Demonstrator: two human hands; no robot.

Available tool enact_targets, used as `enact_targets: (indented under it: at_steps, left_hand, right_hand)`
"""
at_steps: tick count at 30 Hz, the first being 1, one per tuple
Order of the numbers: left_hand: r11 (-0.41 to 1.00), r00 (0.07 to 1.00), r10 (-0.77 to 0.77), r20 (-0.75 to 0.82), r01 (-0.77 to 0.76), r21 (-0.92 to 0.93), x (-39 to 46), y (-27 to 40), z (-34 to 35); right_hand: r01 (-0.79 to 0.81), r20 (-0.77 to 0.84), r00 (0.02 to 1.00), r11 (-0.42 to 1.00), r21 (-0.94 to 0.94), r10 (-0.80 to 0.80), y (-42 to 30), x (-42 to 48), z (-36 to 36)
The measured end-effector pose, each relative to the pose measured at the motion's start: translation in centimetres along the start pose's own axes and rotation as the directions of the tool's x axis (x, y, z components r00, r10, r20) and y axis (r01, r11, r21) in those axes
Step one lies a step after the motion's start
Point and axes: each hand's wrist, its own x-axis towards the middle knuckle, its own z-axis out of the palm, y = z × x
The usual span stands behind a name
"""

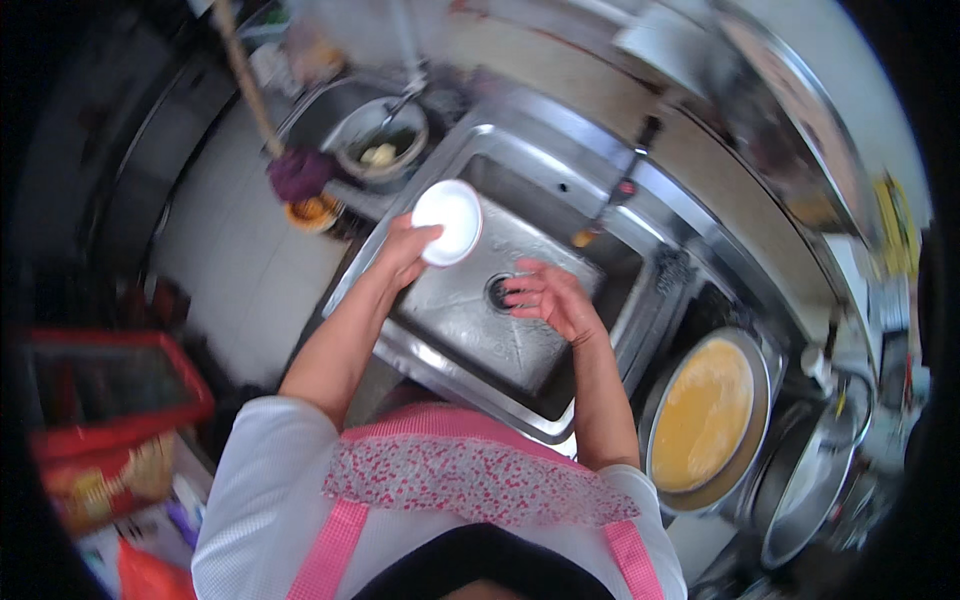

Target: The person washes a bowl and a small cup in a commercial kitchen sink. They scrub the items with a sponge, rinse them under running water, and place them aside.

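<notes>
My left hand (405, 249) grips a small white bowl (452, 217) by its rim, the thumb lying over the edge. It is held above the left side of a stainless steel sink basin (480, 330). Over the basin, close to the drain (498, 292), hovers my right hand (553, 296) with its fingers apart and nothing in it. Water wets the basin floor around the drain. The faucet (626, 187) reaches over the basin from its back edge, its tip yellowish. A dark scouring pad (673, 270) rests on the sink's right rim.
On the right stands a large metal basin (761, 390) of yellowish liquid (701, 420), with another metal pan (814, 480) beyond. At the back left, a pot (382, 142) holds pale pieces. A wooden handle (247, 75) with a purple head (300, 172) leans there. A red-framed case (120, 382) is at left.
</notes>
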Motion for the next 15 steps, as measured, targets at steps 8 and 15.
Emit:
enact_targets:
  at_steps: [8,15]
  left_hand:
    - [0.171,0.770,0.595,0.233,-0.404,0.899,-2.1,-3.6,2.0]
    - [0.608,0.869,0.495,-0.006,-0.342,0.717,-7.2,-4.1,9.2]
  right_hand:
    - [-0.111,-0.145,0.988,0.854,-0.508,0.041,-0.3,0.3,0.2]
    - [-0.015,-0.290,0.956,0.978,-0.209,-0.048,-0.5,-0.1,3.9]
